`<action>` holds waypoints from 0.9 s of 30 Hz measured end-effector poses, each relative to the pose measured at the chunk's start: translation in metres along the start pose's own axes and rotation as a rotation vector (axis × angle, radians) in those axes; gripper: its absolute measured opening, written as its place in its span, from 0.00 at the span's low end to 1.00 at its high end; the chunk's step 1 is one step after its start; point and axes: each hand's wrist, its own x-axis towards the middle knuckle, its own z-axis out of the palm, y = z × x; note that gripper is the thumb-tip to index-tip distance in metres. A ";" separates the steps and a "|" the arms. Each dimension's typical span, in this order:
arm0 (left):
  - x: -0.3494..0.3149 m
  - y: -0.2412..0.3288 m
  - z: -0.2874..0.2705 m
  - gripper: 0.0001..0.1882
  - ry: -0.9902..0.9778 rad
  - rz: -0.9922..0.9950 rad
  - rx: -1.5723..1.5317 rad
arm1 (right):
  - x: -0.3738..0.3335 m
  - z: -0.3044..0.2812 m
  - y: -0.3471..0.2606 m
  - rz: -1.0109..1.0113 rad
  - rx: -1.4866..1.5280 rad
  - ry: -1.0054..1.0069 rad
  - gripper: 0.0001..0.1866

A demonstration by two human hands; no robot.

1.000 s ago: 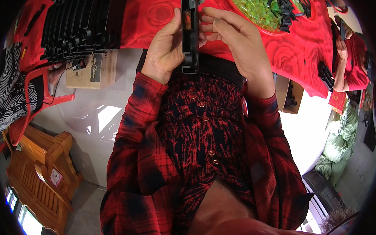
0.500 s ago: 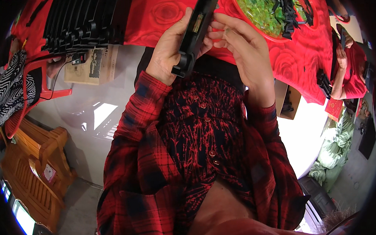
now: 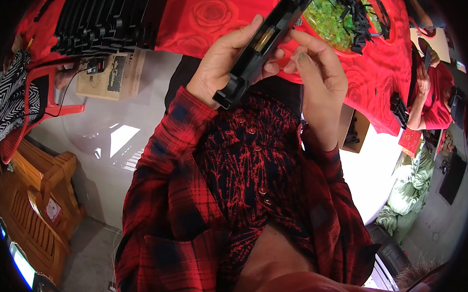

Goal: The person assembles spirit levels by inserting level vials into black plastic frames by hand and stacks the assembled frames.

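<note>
A long black plastic housing (image 3: 271,40), shaped like a trough, tilts up and away to the right over my lap. A small yellowish clear piece (image 3: 264,38) lies in its hollow. My left hand (image 3: 221,63) grips the housing from the left and underneath, thumb along its side and fingertips showing past the far edge. On the other side, my right hand (image 3: 319,72) has bent fingers, thumb and index apart. Its index fingertip is at the housing's right edge, and no object shows between those fingers.
Several black housings (image 3: 100,24) stand in a row on the red tablecloth (image 3: 212,14). A red tray (image 3: 312,30) holds green-yellow clear pieces (image 3: 330,21) and black strips (image 3: 362,23). Another person (image 3: 438,92) works at right. A red chair (image 3: 39,107) and cardboard box (image 3: 111,78) are at left.
The housing has turned clockwise, its far end swinging right over the tray's edge. My left hand turned with it. My right hand shifted slightly right and down, its fingers more bent.
</note>
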 end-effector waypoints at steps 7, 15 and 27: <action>0.007 -0.014 0.002 0.22 0.179 0.086 0.174 | 0.009 0.019 0.023 -0.071 -0.108 0.234 0.26; 0.010 -0.018 -0.025 0.21 0.092 0.239 0.139 | 0.010 0.028 0.030 -0.195 -0.340 0.187 0.25; 0.010 -0.020 -0.030 0.21 0.275 0.256 0.337 | 0.022 0.035 0.043 -0.068 -0.589 0.211 0.21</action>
